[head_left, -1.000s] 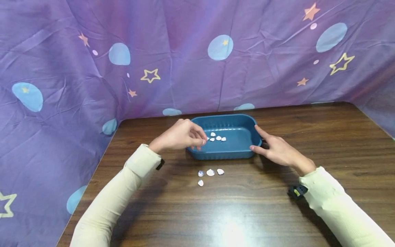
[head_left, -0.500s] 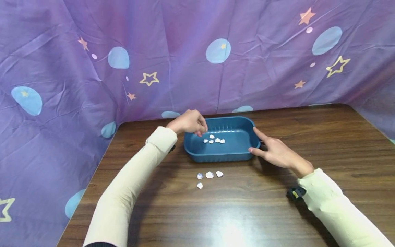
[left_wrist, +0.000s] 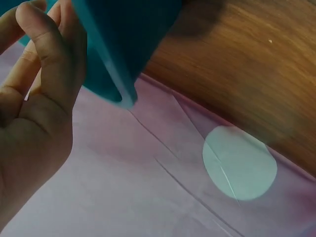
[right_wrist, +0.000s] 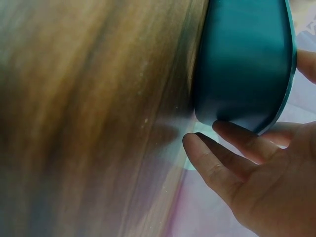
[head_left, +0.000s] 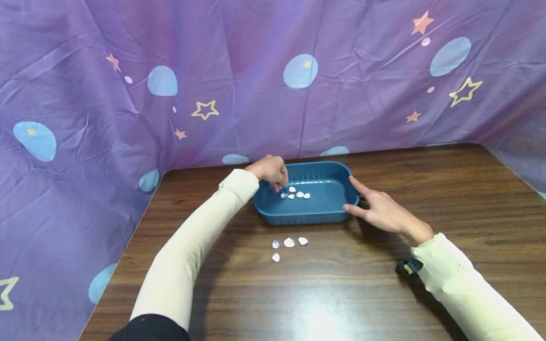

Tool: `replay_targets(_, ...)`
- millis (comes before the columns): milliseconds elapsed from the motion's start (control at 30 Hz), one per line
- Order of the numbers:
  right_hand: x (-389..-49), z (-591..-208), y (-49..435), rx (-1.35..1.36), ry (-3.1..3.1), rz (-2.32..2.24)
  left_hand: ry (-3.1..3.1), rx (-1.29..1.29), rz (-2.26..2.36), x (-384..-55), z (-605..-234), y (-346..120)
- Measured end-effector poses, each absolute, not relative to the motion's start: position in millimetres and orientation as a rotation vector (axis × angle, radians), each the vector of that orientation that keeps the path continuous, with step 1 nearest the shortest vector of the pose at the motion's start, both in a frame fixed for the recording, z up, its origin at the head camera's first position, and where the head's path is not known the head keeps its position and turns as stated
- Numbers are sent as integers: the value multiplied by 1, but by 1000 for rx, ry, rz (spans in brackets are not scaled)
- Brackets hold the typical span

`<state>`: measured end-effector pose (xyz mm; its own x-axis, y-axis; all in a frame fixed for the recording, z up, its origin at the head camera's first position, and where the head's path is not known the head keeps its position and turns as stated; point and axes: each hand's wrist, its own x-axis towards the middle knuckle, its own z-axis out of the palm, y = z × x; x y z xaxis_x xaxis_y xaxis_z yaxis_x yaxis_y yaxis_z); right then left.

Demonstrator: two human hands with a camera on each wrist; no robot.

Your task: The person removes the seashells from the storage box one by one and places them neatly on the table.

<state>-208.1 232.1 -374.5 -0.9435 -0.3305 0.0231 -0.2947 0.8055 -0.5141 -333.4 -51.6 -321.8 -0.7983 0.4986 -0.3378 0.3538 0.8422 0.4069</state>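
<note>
A blue plastic tub (head_left: 306, 219) stands on the table with several small white seashells (head_left: 300, 194) on its floor. Over the tub's left end, my left hand (head_left: 273, 170) points its bunched fingers down, close to the leftmost shell. Whether anything is between those fingertips is hidden; in the left wrist view the thumb (left_wrist: 37, 22) shows beside the tub wall. My right hand (head_left: 386, 208) rests spread against the tub's right end, thumb and index at the rim. Its fingers look fairly straight in the right wrist view, touching the tub's outside (right_wrist: 242, 64).
In front of the tub, several more seashells (head_left: 289, 242) lie on the brown wooden table (head_left: 341, 274), most in a short row. Behind and to the left hangs a purple cloth (head_left: 256, 71) with stars and blue ovals.
My left hand has moved from the tub's front left to its back left, rising and then dipping slightly. The leftmost shell inside now shows more fully. My right hand stays against the tub.
</note>
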Motion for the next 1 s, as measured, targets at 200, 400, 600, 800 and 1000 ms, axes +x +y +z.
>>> replay_targets(200, -208, -375, 232, -503, 2923, -819, 2567, 646, 374, -335, -327, -44)
replay_targets(400, -208, -375, 232, -518, 2934, -818, 2611, 580, 275, -339, -330, -41)
replay_targets(600, -208, -375, 232, -518, 2940, -816, 2584, 561, 214, -343, -338, -38)
replay_targets(800, -208, -375, 231, -519, 2932, -819, 2607, 551, 133, -343, -342, -35)
replay_targets(1000, -208, -375, 232, -507, 2932, -813, 2650, 642, 85, -338, -340, -36)
